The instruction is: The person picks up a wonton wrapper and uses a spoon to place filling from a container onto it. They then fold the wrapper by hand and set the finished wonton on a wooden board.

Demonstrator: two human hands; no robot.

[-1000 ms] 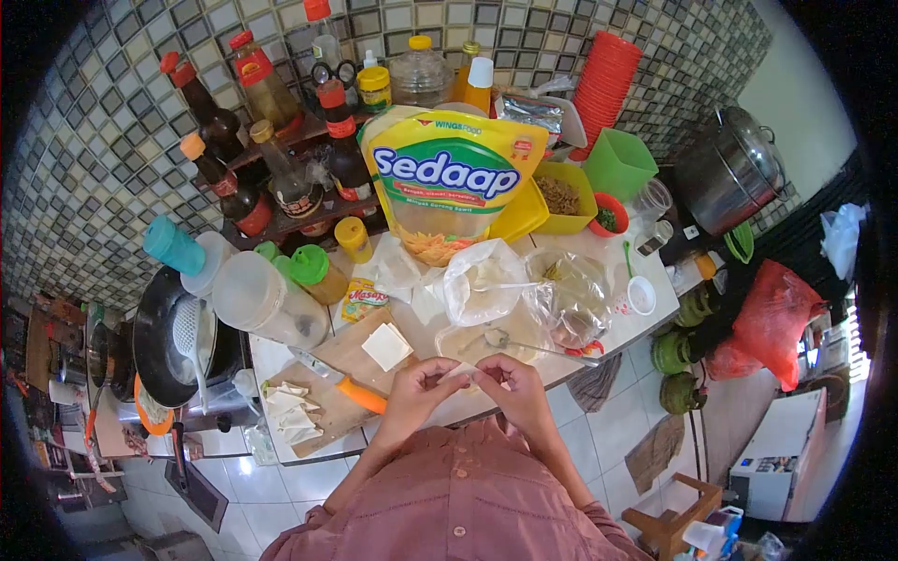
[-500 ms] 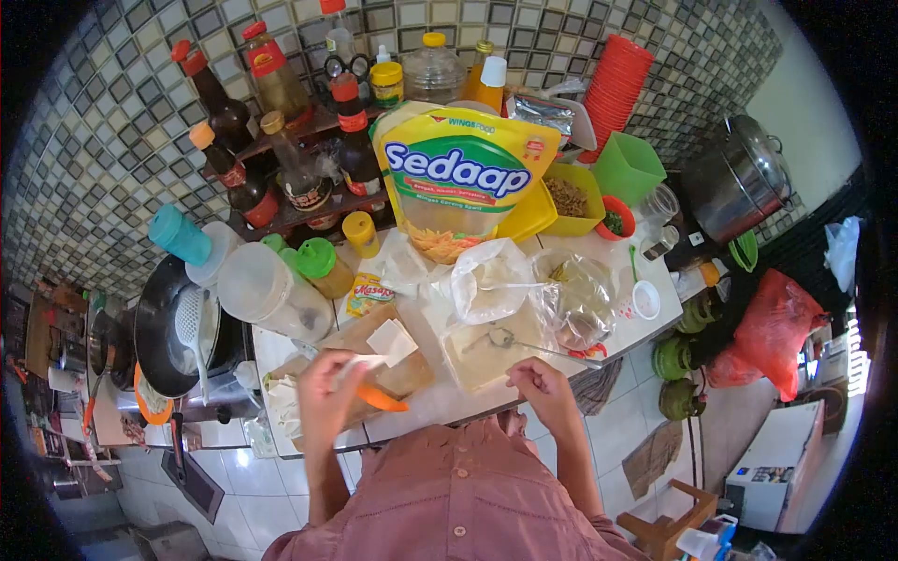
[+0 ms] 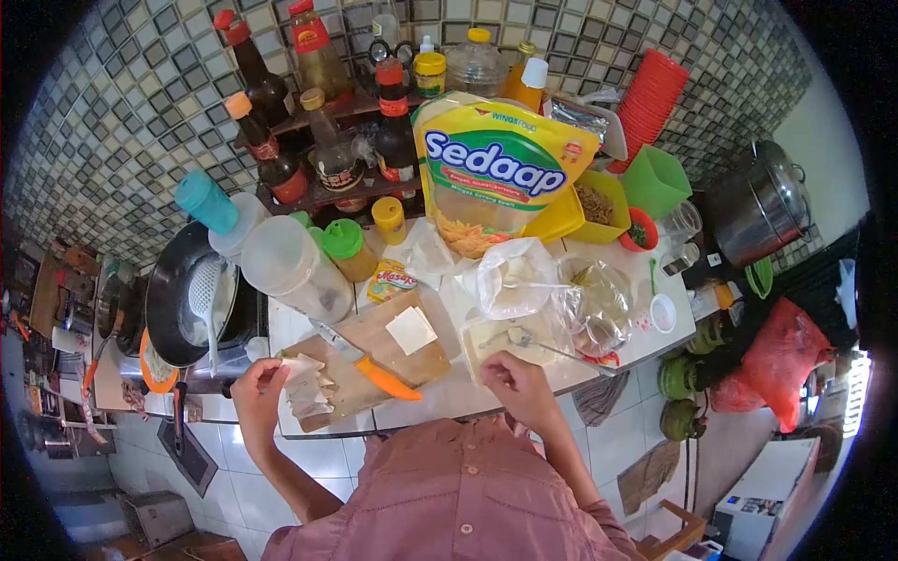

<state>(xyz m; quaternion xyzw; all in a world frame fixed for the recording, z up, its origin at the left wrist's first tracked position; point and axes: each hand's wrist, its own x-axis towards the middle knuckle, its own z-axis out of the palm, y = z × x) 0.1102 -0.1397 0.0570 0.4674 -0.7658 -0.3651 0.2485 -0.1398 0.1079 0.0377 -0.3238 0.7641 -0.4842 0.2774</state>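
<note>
Tiled counter (image 3: pixel 441 400), creamy folded wrappers (image 3: pixel 307 387)
I can't tell whether left hand (image 3: pixel 255 386) pinches one; right hand (image 3: pixel 513 377) curls, fingertips unclear

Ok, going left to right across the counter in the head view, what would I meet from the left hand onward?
Left hand, folded pale wrappers, stack of square pale wrappers, right hand, clear plastic bag, small white cup.

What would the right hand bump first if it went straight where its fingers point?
Probably the tray. The right hand points toward its near side, but I can't tell how high the hand is.
</note>
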